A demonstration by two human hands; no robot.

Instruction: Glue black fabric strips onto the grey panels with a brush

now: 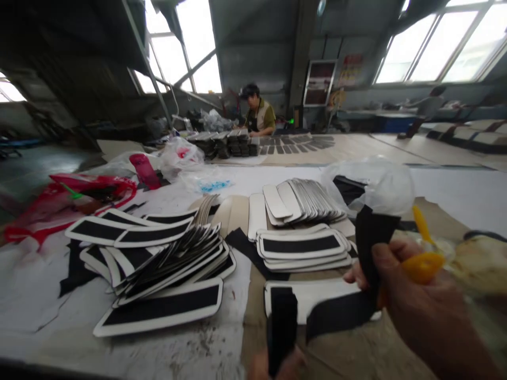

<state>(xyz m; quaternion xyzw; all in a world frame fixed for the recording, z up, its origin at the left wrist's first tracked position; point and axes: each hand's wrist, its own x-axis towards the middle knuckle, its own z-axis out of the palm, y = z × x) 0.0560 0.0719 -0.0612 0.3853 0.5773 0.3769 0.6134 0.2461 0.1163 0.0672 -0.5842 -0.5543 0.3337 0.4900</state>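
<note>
My right hand pinches a black strip that bends down from the fingers, over a pale panel on the table. A yellow-handled tool also sits in this hand; its working end is hidden, so its kind is unclear. At the bottom edge, my left hand is blurred and partly cut off, with fingers closed around a small bundle of black strips standing upright. Another black strip lies across the pale panel between the hands. Just behind is a stack of white-edged panels with black centres.
A large loose pile of black-and-white panels spreads on the left. Plain pale panels lean in a row behind. Clear plastic bags and a red bag lie farther back. A co-worker sits across the table.
</note>
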